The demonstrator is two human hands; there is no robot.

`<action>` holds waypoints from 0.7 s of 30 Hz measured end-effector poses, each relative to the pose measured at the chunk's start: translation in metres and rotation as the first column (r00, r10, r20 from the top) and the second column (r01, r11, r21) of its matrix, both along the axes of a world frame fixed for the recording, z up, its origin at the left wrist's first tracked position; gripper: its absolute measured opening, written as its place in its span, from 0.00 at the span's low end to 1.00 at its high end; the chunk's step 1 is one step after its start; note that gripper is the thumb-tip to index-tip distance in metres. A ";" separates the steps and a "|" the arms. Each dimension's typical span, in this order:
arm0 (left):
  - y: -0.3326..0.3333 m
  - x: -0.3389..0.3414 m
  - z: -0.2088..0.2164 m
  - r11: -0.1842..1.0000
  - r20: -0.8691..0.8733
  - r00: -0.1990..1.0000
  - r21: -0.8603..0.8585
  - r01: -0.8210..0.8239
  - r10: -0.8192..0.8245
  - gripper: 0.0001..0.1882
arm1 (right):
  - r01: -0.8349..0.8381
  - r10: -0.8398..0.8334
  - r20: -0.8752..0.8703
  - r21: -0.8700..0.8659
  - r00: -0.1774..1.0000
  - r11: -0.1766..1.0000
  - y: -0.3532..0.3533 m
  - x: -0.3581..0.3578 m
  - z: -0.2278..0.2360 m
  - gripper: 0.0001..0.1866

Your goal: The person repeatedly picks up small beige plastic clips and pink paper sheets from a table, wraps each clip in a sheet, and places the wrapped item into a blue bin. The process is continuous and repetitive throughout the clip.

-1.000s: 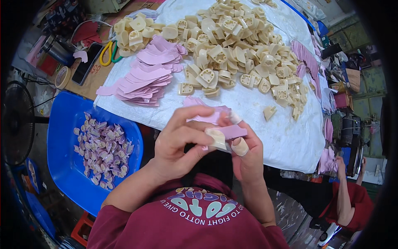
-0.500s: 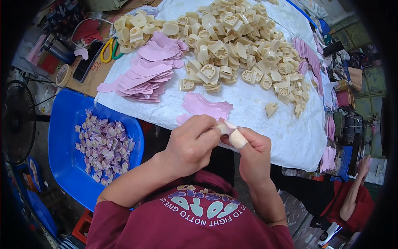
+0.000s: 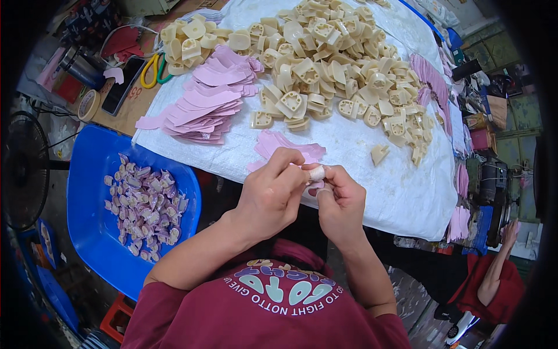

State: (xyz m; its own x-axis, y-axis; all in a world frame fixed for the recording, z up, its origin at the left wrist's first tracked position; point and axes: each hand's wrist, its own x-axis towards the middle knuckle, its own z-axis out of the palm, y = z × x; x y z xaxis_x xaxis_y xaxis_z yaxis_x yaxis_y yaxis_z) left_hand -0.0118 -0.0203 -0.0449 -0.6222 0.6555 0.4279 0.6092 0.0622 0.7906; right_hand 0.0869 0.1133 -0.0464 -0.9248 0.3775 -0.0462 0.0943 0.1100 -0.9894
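Note:
Over the table's near edge, my left hand (image 3: 270, 195) and my right hand (image 3: 344, 203) meet, fingers closed in a pinch. Between the fingertips is a small pink piece (image 3: 316, 185), mostly hidden by the fingers. A pale, taped-looking bit (image 3: 317, 173) shows just above it; whether it is a wrapped fingertip or a plastic part I cannot tell. Just beyond my hands lie a few loose pink cut pieces (image 3: 285, 145). Farther off is a big heap of cream plastic pieces shaped like shoe heels (image 3: 331, 58), with one lone heel (image 3: 379, 154) to the right.
A fanned stack of pink pieces (image 3: 212, 99) lies on the white cloth (image 3: 407, 192). At my left stands a blue tub (image 3: 87, 232) holding many pink-covered parts (image 3: 145, 206). Scissors (image 3: 150, 71), a phone (image 3: 123, 84) and a tape roll (image 3: 89, 106) sit far left. Another person (image 3: 494, 279) is at right.
My right hand has turned and moved slightly left, its thumb now lower and bent in. The pink piece shows below the pale bit. My left hand has shifted slightly.

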 end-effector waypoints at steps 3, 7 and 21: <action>0.004 -0.006 -0.008 0.993 0.179 0.984 0.115 -0.022 0.001 0.08 | 0.043 -0.049 -0.013 -0.305 0.999 0.952 0.009 -0.002 0.012 0.18; 0.003 -0.008 0.000 0.962 0.558 0.811 0.274 0.020 -0.176 0.05 | -0.056 0.019 -0.141 -0.264 0.990 0.963 0.015 0.000 0.014 0.17; 0.000 -0.004 -0.001 0.940 0.849 0.424 0.342 0.014 -0.315 0.05 | -0.019 0.000 -0.063 -0.298 0.998 0.954 0.007 -0.006 0.016 0.11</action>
State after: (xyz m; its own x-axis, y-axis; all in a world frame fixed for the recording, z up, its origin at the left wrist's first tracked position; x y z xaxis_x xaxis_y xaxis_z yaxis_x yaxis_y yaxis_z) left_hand -0.0160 -0.0203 -0.0462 -0.6423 0.7551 -0.1318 -0.4568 -0.2391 0.8568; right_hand 0.0808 0.1203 -0.0306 -0.9330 0.3463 -0.0982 0.0325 -0.1907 -0.9811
